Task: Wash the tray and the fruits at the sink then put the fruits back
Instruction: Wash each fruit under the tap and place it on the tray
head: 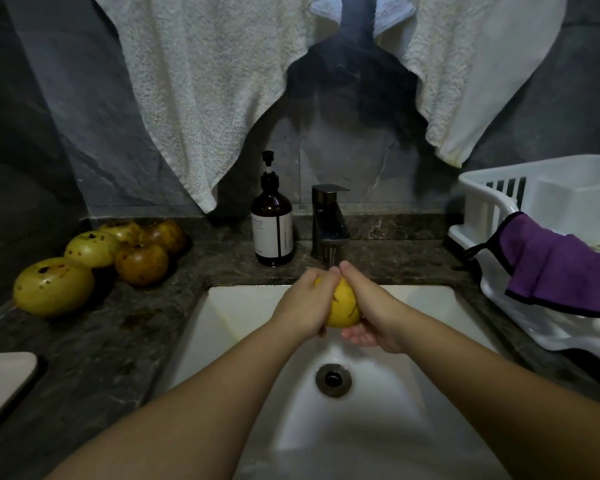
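At the centre of the frame, the left hand point(307, 301) and right hand point(368, 306) cup a yellow fruit point(345, 304) between them, fingers curled round it, under the faucet point(328, 221) and over the white sink point(243, 306). Five more fruits point(94, 261) wait on the table point(94, 344) at left. Wet skin may let the fruit slip and drop into the basin, bruising it.

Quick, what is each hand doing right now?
Left hand: curled round the yellow fruit, holding it.
Right hand: cupped round the same fruit, holding it.
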The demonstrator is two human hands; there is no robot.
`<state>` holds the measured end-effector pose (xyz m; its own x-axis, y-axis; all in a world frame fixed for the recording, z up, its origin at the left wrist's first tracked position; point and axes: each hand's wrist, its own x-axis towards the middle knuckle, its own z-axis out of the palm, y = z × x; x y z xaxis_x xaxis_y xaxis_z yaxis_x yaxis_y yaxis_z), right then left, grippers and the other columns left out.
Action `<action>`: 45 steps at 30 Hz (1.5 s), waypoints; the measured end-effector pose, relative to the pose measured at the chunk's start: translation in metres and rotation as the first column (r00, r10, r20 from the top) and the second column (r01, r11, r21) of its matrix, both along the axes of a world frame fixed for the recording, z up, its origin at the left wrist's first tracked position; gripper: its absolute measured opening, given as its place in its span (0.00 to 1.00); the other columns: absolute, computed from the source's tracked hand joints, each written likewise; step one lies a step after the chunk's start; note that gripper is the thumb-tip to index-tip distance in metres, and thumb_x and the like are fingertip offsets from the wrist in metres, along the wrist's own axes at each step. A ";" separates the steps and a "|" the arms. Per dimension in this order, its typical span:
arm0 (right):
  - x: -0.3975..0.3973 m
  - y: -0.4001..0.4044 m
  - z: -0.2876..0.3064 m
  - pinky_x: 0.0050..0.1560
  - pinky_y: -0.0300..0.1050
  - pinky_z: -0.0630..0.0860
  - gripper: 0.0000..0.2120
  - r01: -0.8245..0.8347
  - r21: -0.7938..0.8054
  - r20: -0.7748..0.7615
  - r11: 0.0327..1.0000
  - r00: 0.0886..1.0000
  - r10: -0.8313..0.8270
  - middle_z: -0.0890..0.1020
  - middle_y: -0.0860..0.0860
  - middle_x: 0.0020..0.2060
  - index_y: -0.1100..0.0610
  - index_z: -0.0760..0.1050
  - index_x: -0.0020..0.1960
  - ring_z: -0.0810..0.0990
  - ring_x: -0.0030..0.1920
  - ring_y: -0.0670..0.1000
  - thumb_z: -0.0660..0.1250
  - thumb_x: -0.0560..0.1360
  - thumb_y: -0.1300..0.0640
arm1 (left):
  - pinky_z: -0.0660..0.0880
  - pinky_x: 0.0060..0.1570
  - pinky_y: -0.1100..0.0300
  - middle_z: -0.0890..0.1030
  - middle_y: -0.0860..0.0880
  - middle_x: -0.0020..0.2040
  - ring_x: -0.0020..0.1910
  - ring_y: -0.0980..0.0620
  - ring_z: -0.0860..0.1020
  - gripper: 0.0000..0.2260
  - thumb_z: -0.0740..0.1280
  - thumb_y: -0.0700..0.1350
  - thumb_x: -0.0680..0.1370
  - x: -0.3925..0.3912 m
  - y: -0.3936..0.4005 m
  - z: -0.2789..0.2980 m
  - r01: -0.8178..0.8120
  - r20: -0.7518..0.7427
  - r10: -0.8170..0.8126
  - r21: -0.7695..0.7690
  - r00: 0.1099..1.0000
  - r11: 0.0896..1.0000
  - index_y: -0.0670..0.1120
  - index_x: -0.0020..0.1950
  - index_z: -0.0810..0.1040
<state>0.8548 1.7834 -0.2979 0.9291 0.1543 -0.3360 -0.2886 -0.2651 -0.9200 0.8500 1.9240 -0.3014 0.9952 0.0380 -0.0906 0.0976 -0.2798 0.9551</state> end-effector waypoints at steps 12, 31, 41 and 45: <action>0.005 0.005 0.003 0.24 0.39 0.69 0.22 0.017 -0.123 0.195 0.992 0.981 0.007 0.82 0.58 0.45 0.42 0.70 0.61 0.79 0.26 0.50 0.52 0.79 0.29 | 0.71 0.26 0.63 0.82 0.46 0.46 0.33 0.50 0.80 0.25 0.59 0.72 0.78 -0.003 0.004 0.003 -0.025 -0.196 -0.004 -0.144 0.981 0.989 0.54 0.61 0.76; 0.004 0.014 0.005 0.27 0.40 0.71 0.19 -0.008 -0.130 0.277 0.991 0.960 0.044 0.80 0.54 0.48 0.45 0.71 0.60 0.80 0.37 0.51 0.56 0.80 0.32 | 0.70 0.25 0.63 0.81 0.46 0.39 0.28 0.52 0.77 0.31 0.59 0.79 0.73 -0.008 0.014 0.002 -0.034 -0.239 -0.014 -0.195 0.971 0.980 0.53 0.57 0.77; 0.002 0.015 0.006 0.25 0.38 0.70 0.09 -0.137 0.022 0.322 0.990 0.939 0.123 0.82 0.56 0.48 0.35 0.71 0.61 0.82 0.30 0.49 0.57 0.83 0.37 | 0.66 0.24 0.65 0.76 0.49 0.32 0.25 0.54 0.73 0.32 0.61 0.77 0.74 -0.008 0.024 0.003 -0.065 -0.223 0.003 -0.273 0.975 0.960 0.51 0.60 0.79; 0.001 0.021 0.001 0.26 0.39 0.67 0.20 -0.036 0.052 0.113 0.998 0.993 0.030 0.84 0.57 0.37 0.41 0.72 0.61 0.81 0.30 0.53 0.52 0.80 0.31 | 0.68 0.27 0.64 0.81 0.46 0.41 0.29 0.52 0.77 0.31 0.63 0.75 0.75 -0.008 0.014 -0.003 -0.095 -0.094 0.085 -0.110 0.992 0.989 0.50 0.63 0.75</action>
<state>0.8562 1.8043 -0.2971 0.9545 0.2008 -0.2205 -0.1750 -0.2218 -0.9593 0.8420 1.9385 -0.3047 0.9759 0.1116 -0.1877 0.2038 -0.1560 0.9665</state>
